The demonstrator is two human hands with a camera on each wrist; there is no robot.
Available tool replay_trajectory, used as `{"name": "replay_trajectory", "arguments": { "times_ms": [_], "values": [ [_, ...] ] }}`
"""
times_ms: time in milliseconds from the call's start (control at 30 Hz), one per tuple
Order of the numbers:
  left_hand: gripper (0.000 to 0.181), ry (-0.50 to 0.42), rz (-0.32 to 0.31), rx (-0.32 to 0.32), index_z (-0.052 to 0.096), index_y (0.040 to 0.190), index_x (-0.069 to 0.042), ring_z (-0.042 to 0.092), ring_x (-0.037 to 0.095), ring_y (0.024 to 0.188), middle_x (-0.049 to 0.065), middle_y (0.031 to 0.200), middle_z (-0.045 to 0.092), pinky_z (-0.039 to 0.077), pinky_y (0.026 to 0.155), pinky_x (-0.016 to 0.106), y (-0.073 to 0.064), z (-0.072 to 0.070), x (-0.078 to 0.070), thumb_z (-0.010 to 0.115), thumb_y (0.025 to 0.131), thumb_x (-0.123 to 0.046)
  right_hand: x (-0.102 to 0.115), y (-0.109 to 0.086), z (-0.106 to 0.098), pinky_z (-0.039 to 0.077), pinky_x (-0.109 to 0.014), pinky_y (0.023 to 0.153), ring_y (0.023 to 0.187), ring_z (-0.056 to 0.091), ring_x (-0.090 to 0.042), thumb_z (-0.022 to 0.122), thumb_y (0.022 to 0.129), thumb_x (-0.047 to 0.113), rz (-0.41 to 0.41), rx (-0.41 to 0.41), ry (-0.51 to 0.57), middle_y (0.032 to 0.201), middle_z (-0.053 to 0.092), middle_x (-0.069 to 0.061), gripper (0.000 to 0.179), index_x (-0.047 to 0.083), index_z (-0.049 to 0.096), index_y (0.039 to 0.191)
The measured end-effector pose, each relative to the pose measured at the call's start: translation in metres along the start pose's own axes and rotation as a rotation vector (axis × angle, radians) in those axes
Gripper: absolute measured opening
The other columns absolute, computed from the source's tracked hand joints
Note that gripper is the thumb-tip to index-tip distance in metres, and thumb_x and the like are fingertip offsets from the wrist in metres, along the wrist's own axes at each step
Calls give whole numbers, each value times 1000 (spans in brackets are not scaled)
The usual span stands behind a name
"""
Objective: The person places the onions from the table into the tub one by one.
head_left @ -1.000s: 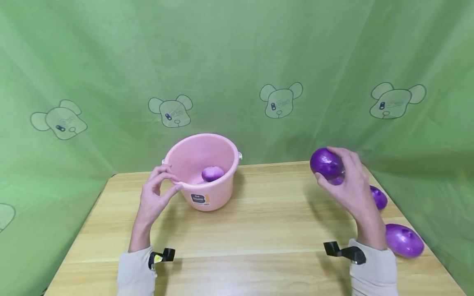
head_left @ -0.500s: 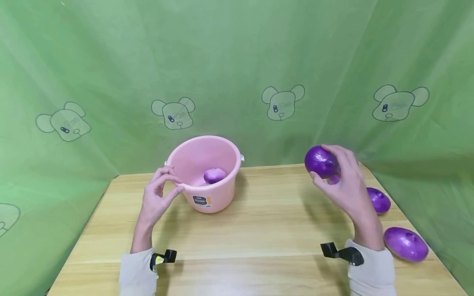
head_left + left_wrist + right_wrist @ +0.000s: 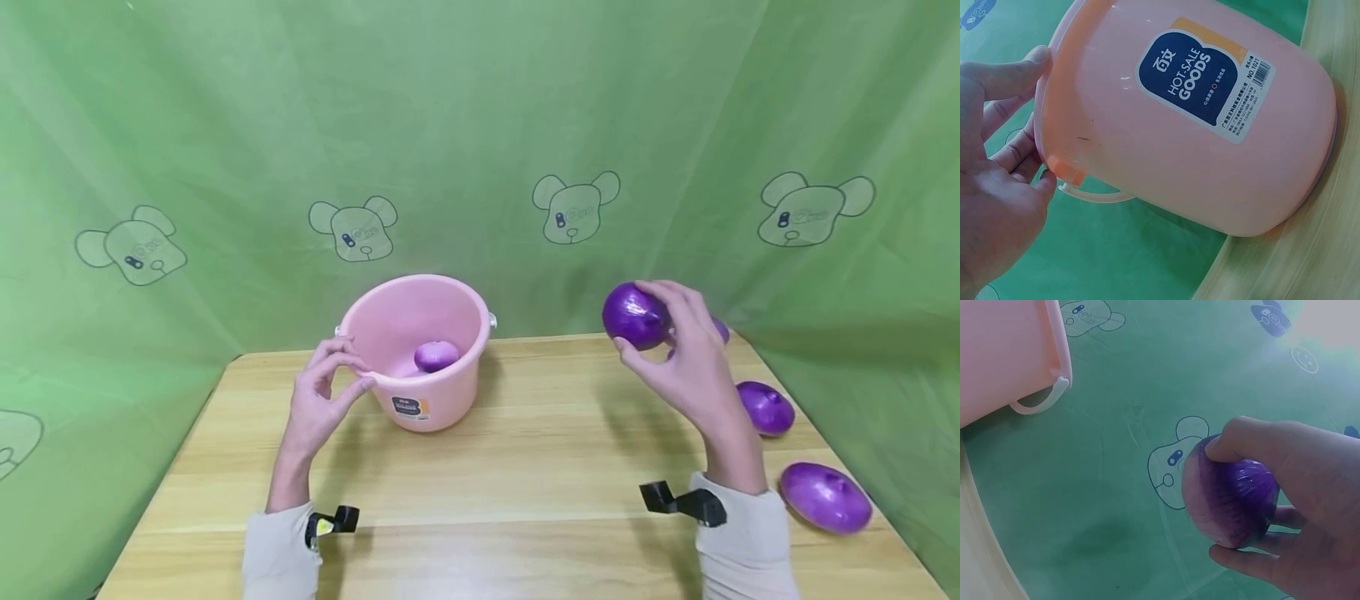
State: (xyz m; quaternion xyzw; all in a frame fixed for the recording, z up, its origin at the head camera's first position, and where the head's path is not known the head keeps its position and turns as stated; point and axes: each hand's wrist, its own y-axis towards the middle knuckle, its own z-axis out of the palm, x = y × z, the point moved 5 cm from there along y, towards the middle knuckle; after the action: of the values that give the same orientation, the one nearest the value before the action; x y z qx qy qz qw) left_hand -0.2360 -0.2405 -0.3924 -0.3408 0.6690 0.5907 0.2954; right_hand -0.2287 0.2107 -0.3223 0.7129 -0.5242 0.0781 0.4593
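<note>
The right hand (image 3: 688, 367) pinches a purple onion (image 3: 633, 315) between thumb and fingers, holding it above the table (image 3: 510, 475), well apart from the bucket. The left hand (image 3: 318, 404) grips the rim of the pink bucket (image 3: 446, 402), which stands upright with a label (image 3: 1200, 84) on its side. One onion (image 3: 437, 357) lies inside it. Along the table's right edge rest a nearer onion (image 3: 825, 497) and a middle onion (image 3: 767, 408); purple shows partly hidden behind the right hand. Green cloth (image 3: 465, 100) printed with bear heads surrounds the table.
</note>
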Motion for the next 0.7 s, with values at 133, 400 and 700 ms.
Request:
{"name": "replay_trajectory", "arguments": {
  "times_ms": [133,400,700],
  "values": [
    [19,-2,3,-1,68,97,11,39,44,137,12,114,57,22,128,42,-1,0,0,73,80,20,5,3,3,52,-12,91,126,54,-36,87,78,7,-14,-7,6,149,43,-14,78,14,52,148],
    [19,-1,5,3,68,97,11,38,46,136,12,114,56,21,128,43,-1,0,1,73,80,19,16,5,12,57,-22,92,129,53,-33,88,77,6,-53,-34,46,150,44,-12,80,17,53,148],
    [19,5,3,0,68,97,11,40,44,135,11,114,57,22,128,41,1,0,0,73,80,19,26,4,21,59,-51,91,130,52,-35,89,76,7,-42,-32,100,151,42,-10,80,19,53,147]
  ]
}}
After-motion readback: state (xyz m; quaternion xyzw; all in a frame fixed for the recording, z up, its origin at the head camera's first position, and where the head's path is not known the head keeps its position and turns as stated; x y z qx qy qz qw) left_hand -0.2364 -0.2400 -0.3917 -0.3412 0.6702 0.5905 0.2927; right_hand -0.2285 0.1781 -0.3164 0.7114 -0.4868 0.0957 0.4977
